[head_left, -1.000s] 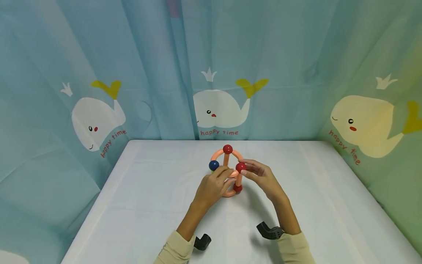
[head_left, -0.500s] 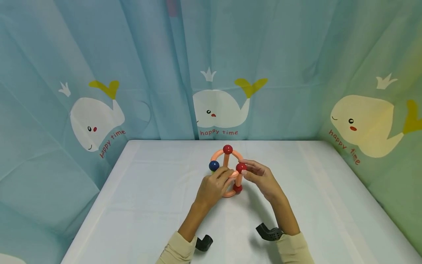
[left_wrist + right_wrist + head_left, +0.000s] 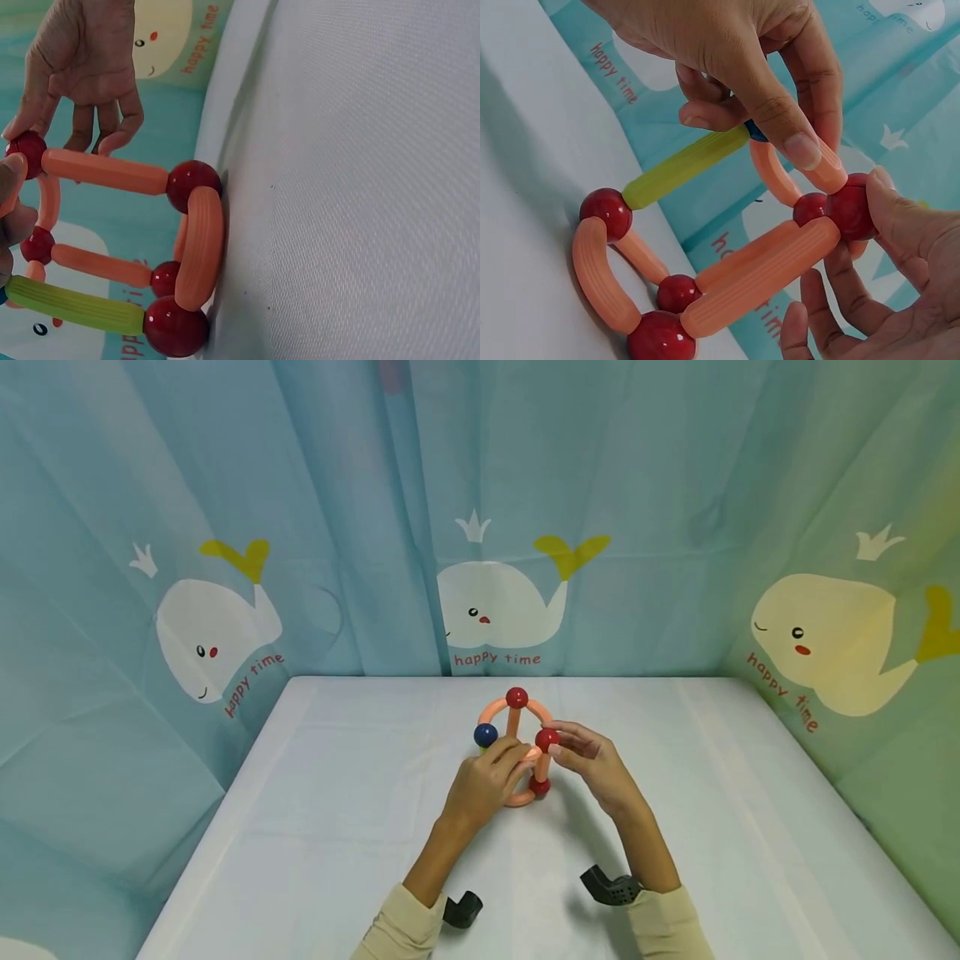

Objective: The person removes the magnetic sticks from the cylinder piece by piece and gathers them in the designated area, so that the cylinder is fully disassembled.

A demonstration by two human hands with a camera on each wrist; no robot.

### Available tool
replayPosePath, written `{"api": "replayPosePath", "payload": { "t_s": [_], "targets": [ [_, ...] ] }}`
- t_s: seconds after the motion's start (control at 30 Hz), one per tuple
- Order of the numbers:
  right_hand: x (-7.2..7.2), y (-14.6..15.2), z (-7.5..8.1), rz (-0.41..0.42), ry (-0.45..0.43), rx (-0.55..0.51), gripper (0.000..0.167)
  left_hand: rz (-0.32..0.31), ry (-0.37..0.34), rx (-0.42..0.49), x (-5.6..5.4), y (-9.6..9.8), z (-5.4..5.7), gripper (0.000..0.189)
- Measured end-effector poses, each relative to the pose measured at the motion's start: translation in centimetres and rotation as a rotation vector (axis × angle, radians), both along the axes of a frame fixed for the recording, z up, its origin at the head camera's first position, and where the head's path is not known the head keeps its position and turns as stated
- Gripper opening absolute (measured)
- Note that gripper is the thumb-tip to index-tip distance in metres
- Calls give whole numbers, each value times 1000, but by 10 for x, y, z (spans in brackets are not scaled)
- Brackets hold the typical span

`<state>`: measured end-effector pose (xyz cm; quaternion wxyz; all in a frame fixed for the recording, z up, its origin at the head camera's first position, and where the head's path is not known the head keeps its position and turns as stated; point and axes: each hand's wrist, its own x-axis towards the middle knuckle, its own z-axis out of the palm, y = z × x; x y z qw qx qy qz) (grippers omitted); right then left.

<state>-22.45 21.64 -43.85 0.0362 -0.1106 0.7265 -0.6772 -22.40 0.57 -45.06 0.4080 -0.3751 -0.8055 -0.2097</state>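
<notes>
A small standing frame of balls and ribbed sticks is between both hands on the table. In the right wrist view my left hand point(image 3: 742, 67) pinches a short curved orange stick point(image 3: 829, 169) at the top, its end against a red ball point(image 3: 853, 210). My right hand point(image 3: 600, 770) holds that ball between thumb and fingers. A blue ball point(image 3: 485, 735) sits at the frame's upper left, partly behind the left hand. Below it runs a yellow-green stick point(image 3: 75, 304). Another red ball point(image 3: 517, 697) tops the back, and orange uprights point(image 3: 761, 277) join red balls point(image 3: 176, 326) at the base.
A white cloth covers the table point(image 3: 330, 843). Behind and beside it hangs a blue-green curtain point(image 3: 660, 460) with whale prints. Black wrist camera mounts point(image 3: 611, 887) stick out near both cuffs, low over the tabletop.
Hands and frame keep almost the same place and grip throughout. Only a slight shift of the whole head view shows.
</notes>
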Motion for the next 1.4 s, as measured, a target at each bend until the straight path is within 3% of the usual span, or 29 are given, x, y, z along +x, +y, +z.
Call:
{"api": "replayPosePath", "payload": {
  "t_s": [1.13,1.4],
  "targets": [
    [-3,-3,-5,11,70,-48,39,-19,33,6,-5,-1,0,22],
    [-2,-2,-3,-21,74,-28,40,-28,8,-72,-1,-3,3,20]
  ]
}}
